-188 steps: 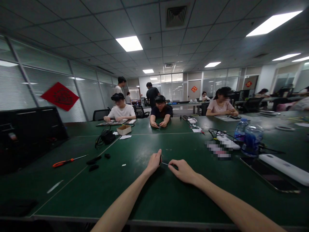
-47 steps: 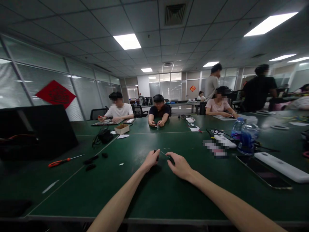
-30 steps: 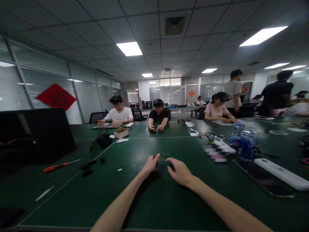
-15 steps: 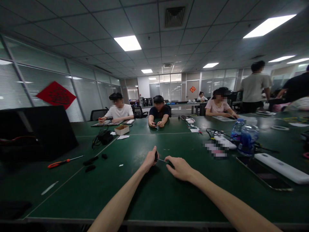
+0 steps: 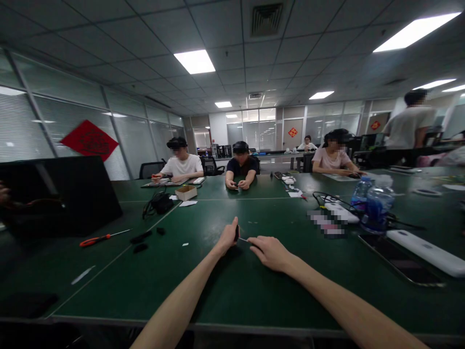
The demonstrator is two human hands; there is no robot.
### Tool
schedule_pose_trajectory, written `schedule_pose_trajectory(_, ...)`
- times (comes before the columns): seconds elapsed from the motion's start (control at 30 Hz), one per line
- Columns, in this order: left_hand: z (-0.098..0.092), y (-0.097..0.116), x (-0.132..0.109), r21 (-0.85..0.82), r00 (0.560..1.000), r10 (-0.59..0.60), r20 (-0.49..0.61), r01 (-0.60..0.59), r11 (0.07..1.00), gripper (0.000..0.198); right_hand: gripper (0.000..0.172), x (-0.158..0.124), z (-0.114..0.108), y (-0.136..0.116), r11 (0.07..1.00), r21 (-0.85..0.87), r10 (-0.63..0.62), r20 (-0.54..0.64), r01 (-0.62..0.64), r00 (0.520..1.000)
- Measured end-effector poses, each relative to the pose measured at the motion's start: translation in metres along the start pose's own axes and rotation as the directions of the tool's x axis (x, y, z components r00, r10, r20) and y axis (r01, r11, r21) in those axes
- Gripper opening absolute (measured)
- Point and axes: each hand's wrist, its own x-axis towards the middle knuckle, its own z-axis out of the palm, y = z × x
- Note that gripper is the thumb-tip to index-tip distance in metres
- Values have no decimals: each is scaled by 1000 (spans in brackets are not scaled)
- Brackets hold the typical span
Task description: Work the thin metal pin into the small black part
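Note:
Over the middle of the green table (image 5: 156, 286), my left hand (image 5: 228, 236) is closed around a small black object (image 5: 237, 233), its thumb pointing up. My right hand (image 5: 268, 251), just to the right, is closed on a thin screwdriver, whose metal shaft (image 5: 243, 239) points left to the black object. The fingers hide most of its handle. Whether the tip touches the object is too small to tell. A white scrap (image 5: 185, 244) lies left of my hands.
At left are an orange screwdriver (image 5: 95, 240), black pieces (image 5: 141, 237) and a black monitor-like panel (image 5: 87, 194). A small box (image 5: 186, 193) sits farther back. Bottles (image 5: 378, 206), a phone (image 5: 399, 259) and a white case (image 5: 425, 252) stand or lie right. Several people are beyond.
The view has shifted slightly, moving the table items a little to the right in the picture. Both hands keep their holds. The standing person at the back right has turned or moved right.

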Motion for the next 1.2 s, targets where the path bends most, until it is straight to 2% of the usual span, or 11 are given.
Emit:
schedule_pose_trajectory(0.2,1,2,-8,266,985,166,-53,-147,953,74,35,-3,-2,-1,999,28,19,45,-20,999)
schedule_pose_trajectory(0.3,4,3,-13,327,969,229,-96,-187,926,73,36,-6,-2,-3,996,76,46,46,-50,998)
schedule_pose_trajectory(0.53,6,6,-16,271,968,167,-185,-114,956,73,35,-4,14,-21,947,285,165,-33,-149,986)
schedule_pose_trajectory(0.63,7,6,-17,235,961,149,-235,-93,968,72,35,-3,20,-28,928,315,235,-72,-201,969)
schedule_pose_trajectory(0.77,9,5,-17,202,957,131,-258,-79,976,71,35,-3,20,-30,903,346,295,-65,-256,953)
schedule_pose_trajectory(1.03,2,12,-13,222,967,101,-235,-48,974,73,34,0,33,-27,862,422,372,-152,-280,916)
schedule_pose_trajectory(1.1,7,13,-17,252,977,121,-175,-74,965,73,37,6,29,-17,846,445,416,-207,-294,885)
schedule_pose_trajectory(1.17,16,14,-21,267,987,144,-71,-120,956,73,44,11,19,0,816,476,494,-283,-326,822)
schedule_pose_trajectory(1.2,21,14,-23,257,988,150,-26,-138,957,73,47,12,13,10,807,489,511,-295,-332,807)
